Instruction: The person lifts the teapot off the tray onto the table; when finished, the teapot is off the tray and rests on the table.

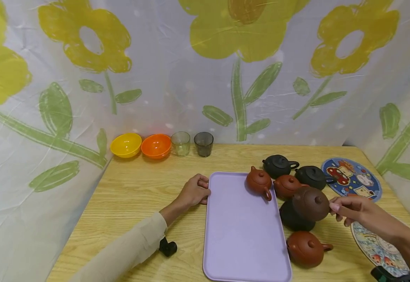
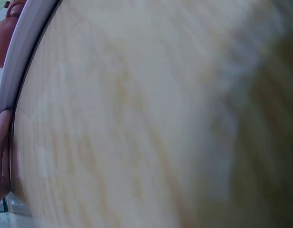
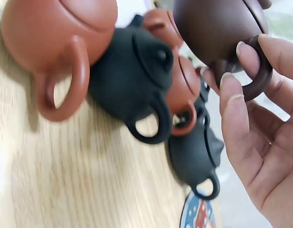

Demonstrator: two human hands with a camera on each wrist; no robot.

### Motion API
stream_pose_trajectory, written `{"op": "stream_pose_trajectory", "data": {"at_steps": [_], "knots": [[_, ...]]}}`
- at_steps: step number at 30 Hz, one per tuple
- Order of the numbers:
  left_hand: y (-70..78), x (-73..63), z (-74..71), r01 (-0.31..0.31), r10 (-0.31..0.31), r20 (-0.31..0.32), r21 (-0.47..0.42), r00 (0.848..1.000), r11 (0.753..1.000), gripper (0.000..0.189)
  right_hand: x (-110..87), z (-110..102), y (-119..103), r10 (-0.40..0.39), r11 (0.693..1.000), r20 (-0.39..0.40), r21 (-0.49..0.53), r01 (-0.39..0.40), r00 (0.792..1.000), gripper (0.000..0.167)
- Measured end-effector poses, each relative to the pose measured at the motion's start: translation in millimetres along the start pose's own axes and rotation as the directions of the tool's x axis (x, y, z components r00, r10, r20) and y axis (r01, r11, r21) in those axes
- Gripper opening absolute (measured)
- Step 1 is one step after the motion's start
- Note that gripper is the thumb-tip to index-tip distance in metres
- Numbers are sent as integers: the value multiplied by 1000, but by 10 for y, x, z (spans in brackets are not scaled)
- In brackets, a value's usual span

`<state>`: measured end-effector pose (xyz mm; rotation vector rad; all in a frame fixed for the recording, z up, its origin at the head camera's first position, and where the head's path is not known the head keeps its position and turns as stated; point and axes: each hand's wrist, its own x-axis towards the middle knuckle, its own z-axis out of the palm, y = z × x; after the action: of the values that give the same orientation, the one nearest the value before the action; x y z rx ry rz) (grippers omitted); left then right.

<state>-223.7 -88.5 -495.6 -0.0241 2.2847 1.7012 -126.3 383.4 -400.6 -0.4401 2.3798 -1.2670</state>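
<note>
A dark brown teapot (image 1: 310, 204) hangs above the table, its handle pinched by my right hand (image 1: 361, 213). The right wrist view shows thumb and fingers around that handle (image 3: 260, 78). Below it a black teapot (image 1: 296, 220) is partly hidden. My left hand (image 1: 195, 190) holds the left edge of a lilac tray (image 1: 241, 235). One reddish-brown teapot (image 1: 259, 182) sits on the tray's far right corner. Another reddish-brown teapot (image 1: 305, 249) stands beside the tray's near right side, and a third (image 1: 287, 185) by its far right side.
Two black teapots, one farther back (image 1: 277, 166) and one nearer (image 1: 310, 177), stand at the right. A blue patterned mat (image 1: 367, 184) and a pale patterned mat (image 1: 377, 243) lie rightmost. Along the back are a yellow bowl (image 1: 126, 145), an orange bowl (image 1: 156, 146), a greenish glass (image 1: 180, 143) and a grey glass (image 1: 204, 144).
</note>
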Motion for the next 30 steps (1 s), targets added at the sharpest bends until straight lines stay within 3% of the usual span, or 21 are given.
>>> {"op": "stream_pose_trajectory", "data": {"at_steps": [8, 23, 30], "knots": [[-4, -6, -9, -5, 5, 0, -4, 1000, 1000, 41, -60, -137, 184, 123, 992, -36, 19, -122, 992, 31], [5, -2, -5, -3, 3, 6, -11, 1000, 1000, 42, -56, -344, 499, 146, 986, -50, 88, -141, 988, 32], [6, -6, -4, 2, -2, 6, -6, 1000, 1000, 41, -71, -390, 597, 230, 972, -73, 68, -225, 970, 33]]}}
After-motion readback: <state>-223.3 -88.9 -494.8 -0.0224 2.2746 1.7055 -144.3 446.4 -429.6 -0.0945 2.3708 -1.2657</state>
